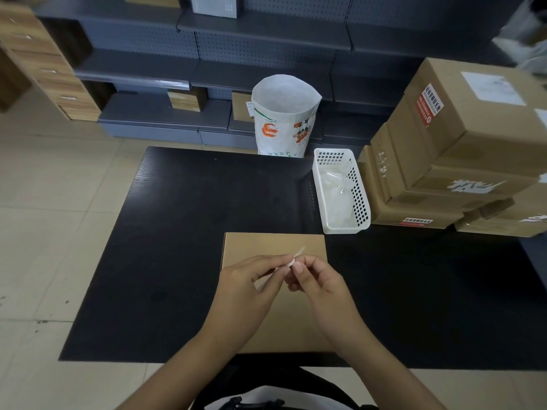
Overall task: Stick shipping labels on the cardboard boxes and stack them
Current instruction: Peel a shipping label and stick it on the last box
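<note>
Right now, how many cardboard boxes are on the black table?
At least 5: one flat box under the hands, and four visible in the stack at the table's right edge. More may be hidden behind or out of frame.

Basket (340,229) right of and behind box (266,247), on table (177,232).

left: bare table (177,232) | right: basket (340,190), stacked boxes (444,149)
</note>
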Demonstrator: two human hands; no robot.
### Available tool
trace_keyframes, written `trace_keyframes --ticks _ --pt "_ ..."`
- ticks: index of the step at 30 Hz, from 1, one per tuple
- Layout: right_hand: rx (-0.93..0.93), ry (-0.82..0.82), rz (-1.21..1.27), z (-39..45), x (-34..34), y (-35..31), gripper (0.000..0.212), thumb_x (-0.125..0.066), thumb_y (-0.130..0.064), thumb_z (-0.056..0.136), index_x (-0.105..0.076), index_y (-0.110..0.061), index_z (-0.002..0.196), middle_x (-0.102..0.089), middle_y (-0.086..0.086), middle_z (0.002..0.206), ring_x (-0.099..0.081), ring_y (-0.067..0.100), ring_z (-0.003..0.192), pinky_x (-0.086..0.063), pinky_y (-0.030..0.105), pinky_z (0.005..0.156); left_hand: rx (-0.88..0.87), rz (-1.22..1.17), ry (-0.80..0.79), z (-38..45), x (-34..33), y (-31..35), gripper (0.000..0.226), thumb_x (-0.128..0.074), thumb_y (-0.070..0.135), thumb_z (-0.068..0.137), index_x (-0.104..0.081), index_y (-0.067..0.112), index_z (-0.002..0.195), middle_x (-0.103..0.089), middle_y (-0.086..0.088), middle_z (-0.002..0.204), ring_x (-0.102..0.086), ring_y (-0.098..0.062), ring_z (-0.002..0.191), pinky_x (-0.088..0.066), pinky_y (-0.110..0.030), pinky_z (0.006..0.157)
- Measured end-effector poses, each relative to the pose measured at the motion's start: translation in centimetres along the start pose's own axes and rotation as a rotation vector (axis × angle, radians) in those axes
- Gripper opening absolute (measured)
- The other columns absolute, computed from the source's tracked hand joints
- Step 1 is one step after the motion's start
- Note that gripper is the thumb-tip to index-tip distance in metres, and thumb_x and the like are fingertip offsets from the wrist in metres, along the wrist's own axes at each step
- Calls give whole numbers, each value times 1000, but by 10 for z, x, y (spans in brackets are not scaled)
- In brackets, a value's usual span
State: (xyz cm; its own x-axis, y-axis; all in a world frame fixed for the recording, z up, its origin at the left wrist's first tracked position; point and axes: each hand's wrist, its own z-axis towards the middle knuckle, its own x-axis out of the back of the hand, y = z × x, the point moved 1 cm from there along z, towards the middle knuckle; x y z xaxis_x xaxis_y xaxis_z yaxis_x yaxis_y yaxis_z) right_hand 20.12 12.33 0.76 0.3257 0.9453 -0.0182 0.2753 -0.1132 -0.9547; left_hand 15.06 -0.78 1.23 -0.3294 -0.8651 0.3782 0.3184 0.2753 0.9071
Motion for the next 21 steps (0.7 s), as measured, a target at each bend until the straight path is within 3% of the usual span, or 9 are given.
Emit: trace_keyframes --ticks 9,15,18,21 --pt "191 46 -243 -5 -1 2 14 -51 -18 97 -63 -22 90 -62 -9 79 -57 1 76 -45 14 70 92 -62 27 -2 -1 7 20 -71 16 82 -74 23 100 -73 17 93 -68 4 88 -53 -15 80" --pt "310 -24 -401 -3 2 0 13 -50 -19 98 -58 -28 92 -58 -14 88 -58 11 87 -45 13 71 45 70 39 -2 0 7 14 -73 14 82 -75 23 92 -71 16 83 -66 -3 82 -53 -18 74" --pt "305 -28 -393 -3 1 0 11 -52 -19 97 -59 -27 93 -60 -13 88 -60 11 88 -47 14 72 73 48 34 -1 1 6 15 -71 13 82 -74 25 91 -70 16 81 -66 -3 80 -52 -15 70" --pt "188 23 -247 -4 -2 1 9 -56 -16 95 -62 -23 92 -65 -8 86 -63 7 85 -49 17 73 112 -14 61 -2 1 7 21 -72 10 81 -73 28 92 -71 16 83 -67 0 81 -50 -10 70"
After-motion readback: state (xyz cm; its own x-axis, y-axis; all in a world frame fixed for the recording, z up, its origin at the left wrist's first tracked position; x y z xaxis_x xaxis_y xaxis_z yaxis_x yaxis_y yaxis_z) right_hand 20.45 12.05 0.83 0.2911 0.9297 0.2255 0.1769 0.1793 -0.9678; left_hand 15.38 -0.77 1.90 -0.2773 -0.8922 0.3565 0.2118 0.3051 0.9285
